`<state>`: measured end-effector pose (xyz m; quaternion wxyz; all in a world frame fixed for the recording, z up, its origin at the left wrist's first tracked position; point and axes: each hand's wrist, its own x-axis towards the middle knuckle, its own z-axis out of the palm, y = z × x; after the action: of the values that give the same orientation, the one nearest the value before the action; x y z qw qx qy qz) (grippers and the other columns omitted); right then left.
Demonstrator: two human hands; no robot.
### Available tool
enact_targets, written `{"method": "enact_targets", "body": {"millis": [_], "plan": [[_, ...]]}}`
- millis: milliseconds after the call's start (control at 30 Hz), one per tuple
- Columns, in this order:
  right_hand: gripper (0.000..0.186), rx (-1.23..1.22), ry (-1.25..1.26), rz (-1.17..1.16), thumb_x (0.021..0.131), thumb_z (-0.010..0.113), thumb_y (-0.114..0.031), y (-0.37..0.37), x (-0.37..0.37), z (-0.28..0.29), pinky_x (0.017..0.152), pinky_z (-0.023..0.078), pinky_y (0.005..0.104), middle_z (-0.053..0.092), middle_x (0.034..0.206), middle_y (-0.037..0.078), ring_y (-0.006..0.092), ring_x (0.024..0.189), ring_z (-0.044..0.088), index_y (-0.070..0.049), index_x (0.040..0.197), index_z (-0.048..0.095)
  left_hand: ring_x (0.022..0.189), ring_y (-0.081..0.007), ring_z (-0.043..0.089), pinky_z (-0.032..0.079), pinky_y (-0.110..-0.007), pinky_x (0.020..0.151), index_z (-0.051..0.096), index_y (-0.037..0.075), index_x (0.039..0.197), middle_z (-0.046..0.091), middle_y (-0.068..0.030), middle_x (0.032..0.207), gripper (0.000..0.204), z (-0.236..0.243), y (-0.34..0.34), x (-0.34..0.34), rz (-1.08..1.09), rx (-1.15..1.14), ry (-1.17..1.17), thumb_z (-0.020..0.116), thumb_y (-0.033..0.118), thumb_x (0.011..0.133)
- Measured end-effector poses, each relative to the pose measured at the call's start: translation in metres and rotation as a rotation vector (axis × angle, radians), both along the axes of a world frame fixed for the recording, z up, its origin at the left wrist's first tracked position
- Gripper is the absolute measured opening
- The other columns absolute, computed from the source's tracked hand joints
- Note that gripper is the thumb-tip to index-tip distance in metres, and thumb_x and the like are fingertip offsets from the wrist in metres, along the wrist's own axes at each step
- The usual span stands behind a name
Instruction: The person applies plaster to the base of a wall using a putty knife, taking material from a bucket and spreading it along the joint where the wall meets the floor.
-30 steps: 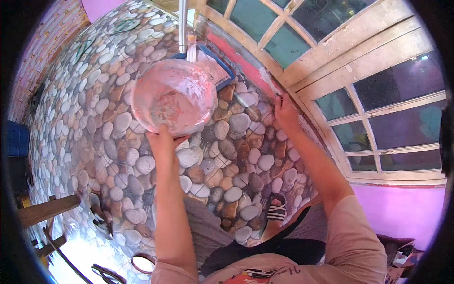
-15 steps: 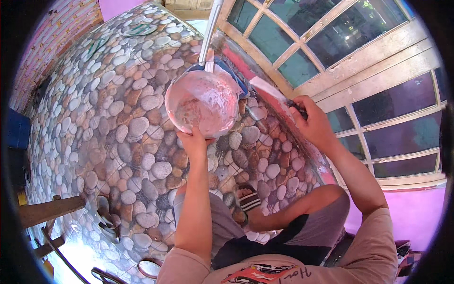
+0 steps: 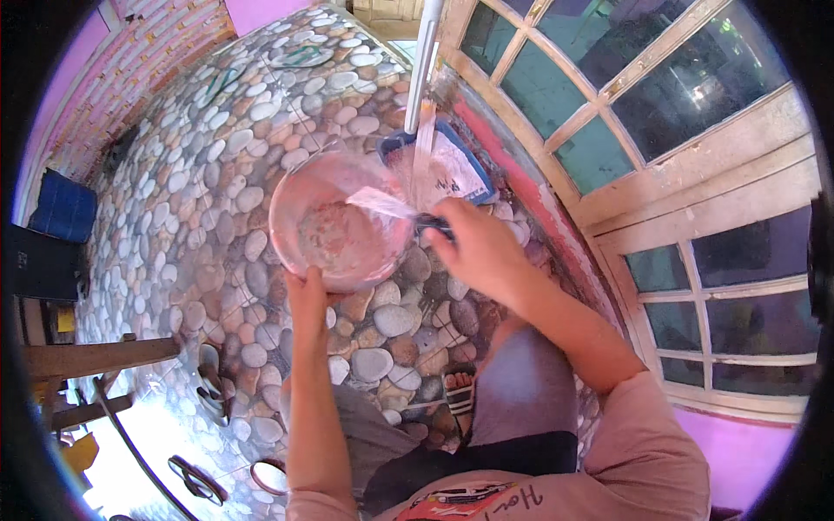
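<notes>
A pale, translucent bucket [image 3: 295, 195] is tipped toward me, its inside smeared with pinkish-grey paste. My left hand [image 3: 307, 293] is shut on its near rim, thumb over the edge. In my right hand [image 3: 479, 247] I grip a putty knife [image 3: 380, 203] by its black handle. Its whitish, coated blade reaches over the right part of the bucket's opening; I cannot tell whether it touches the paste. Just beyond the bucket stands a blue tray [image 3: 482, 176] with pale powdery material in it.
A wooden strip [image 3: 424, 143] and a metal pole [image 3: 423, 65] rise by the tray. Paned wooden doors [image 3: 599, 104] stand along the right, above a red-painted sill [image 3: 499, 148]. Sandals [image 3: 211, 382] and a wooden bench [image 3: 113, 354] are at the left on the pebble-patterned floor [image 3: 208, 286].
My right hand has brought the putty knife left from beside the doors to over the bucket. The bucket has shifted left and nearer, uncovering more of the blue tray.
</notes>
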<state>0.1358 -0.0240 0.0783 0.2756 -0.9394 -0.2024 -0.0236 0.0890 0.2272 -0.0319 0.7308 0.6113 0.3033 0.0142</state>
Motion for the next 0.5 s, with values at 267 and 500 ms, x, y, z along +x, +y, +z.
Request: {"method": "enact_targets", "body": {"millis": [267, 500], "plan": [[0.027, 0.093, 0.102, 0.136, 0.088, 0.059, -0.018, 0.018, 0.033, 0.016, 0.077, 0.051, 0.0458, 0.061, 0.106, 0.016, 0.0370, 0.089, 0.064, -0.004, 0.110, 0.054, 0.090, -0.0324, 0.068, 0.063, -0.043, 0.066, 0.033, 0.003, 0.135, 0.055, -0.0206, 0.119, 0.047, 0.074, 0.054, 0.019, -0.217, 0.133, 0.083, 0.042, 0.012, 0.091], [0.026, 0.101, 0.076, 0.160, 0.088, 0.061, -0.019, -0.017, 0.065, 0.034, 0.077, 0.051, 0.0443, 0.061, 0.103, 0.013, 0.0350, 0.091, 0.064, -0.007, 0.111, 0.057, 0.086, -0.0251, 0.068, 0.060, -0.036, 0.062, 0.036, 0.005, 0.136, 0.060, -0.0142, 0.114, 0.046, 0.108, 0.087, 0.038, -0.320, 0.317, 0.121, 0.048, 0.016, 0.093]]}}
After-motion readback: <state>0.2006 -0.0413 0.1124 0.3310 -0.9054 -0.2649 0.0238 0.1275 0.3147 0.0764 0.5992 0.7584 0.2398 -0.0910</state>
